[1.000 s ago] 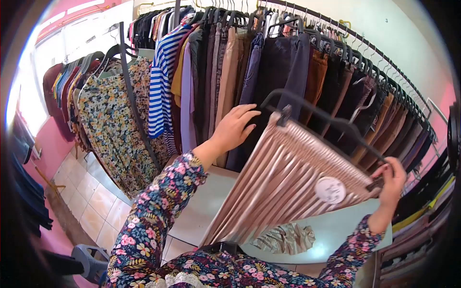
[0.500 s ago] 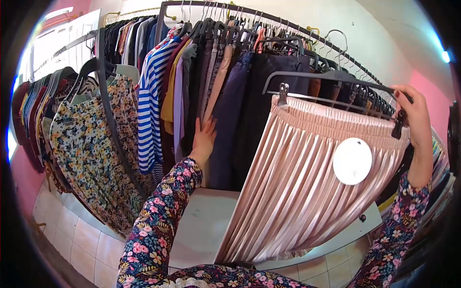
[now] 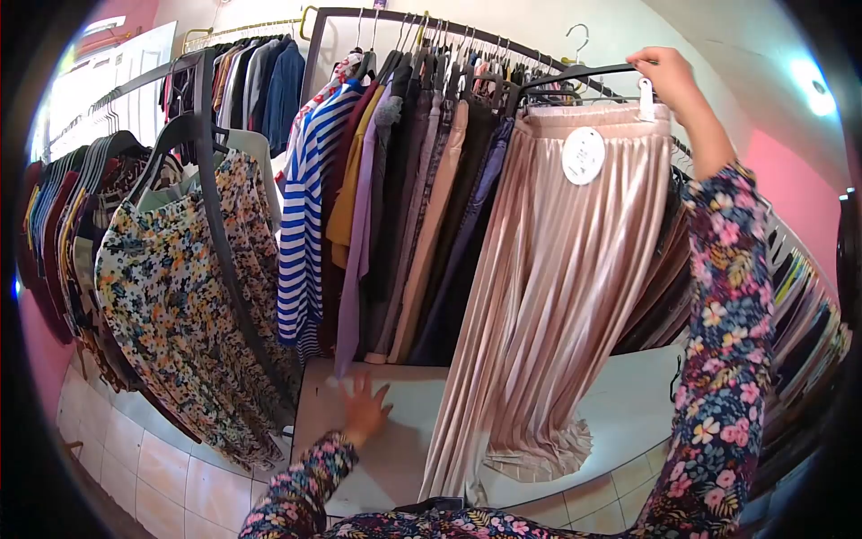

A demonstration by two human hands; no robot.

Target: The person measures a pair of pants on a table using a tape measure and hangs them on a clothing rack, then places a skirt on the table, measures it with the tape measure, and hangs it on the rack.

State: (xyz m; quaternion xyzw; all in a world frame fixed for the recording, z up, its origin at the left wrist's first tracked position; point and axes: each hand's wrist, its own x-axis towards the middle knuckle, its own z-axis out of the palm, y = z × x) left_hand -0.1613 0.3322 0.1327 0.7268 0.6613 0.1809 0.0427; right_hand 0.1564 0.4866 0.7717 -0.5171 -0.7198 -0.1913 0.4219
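Observation:
My right hand (image 3: 672,83) is raised at the upper right, its fingers closed on the end of a black clip hanger (image 3: 584,73). From that hanger hangs a shiny pale pink pleated skirt (image 3: 561,260), with a gathered waistband and a round white tag (image 3: 584,156). The skirt's hem reaches down in front of a white shelf or table top (image 3: 409,409). Low on the left, my left hand (image 3: 364,409) has its fingers spread and holds nothing. It is over the white surface; whether it touches is unclear.
Behind the skirt, a dark metal rack (image 3: 485,36) carries many garments, among them a blue-and-white striped top (image 3: 303,216) and a lilac garment (image 3: 363,234). A floral garment (image 3: 180,278) hangs at the left. More clothes (image 3: 799,305) hang at the right.
My right hand has lifted the hanger and skirt upward and to the left. My left hand has left the hanging trousers and dropped to the white surface. The whole view has also shifted slightly.

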